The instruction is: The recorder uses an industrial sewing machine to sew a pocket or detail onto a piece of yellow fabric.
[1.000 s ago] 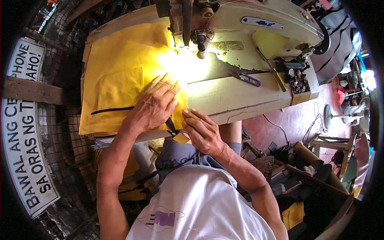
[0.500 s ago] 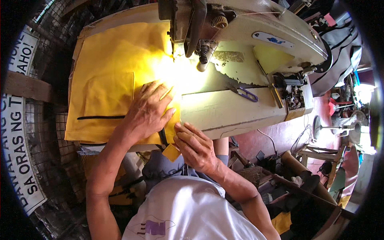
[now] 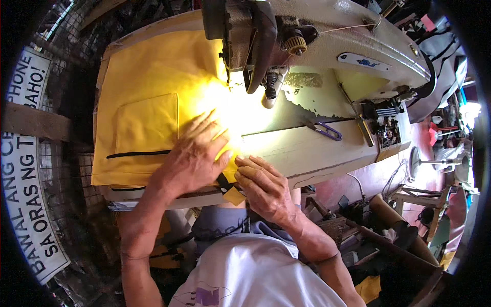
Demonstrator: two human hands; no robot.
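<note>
A yellow fabric piece (image 3: 148,102) with a patch pocket and a black trim line lies spread on the sewing machine table (image 3: 307,148). My left hand (image 3: 197,153) presses flat on the fabric's near right part, fingers spread toward the needle. My right hand (image 3: 263,187) pinches the fabric's near corner at the table's front edge, by a small yellow and black flap (image 3: 231,190). The cream sewing machine head (image 3: 286,36) stands over the brightly lit needle area (image 3: 268,89), just beyond my fingers.
Scissors with purple handles (image 3: 325,130) lie on the table right of the needle. A white sign with dark letters (image 3: 25,194) hangs at the left. Cluttered parts, a cardboard tube (image 3: 404,230) and a stool sit on the red floor at the right.
The view has closed in on the table. My hands have slid the yellow fabric to the right, toward the needle, and my right hand has come up to the table edge.
</note>
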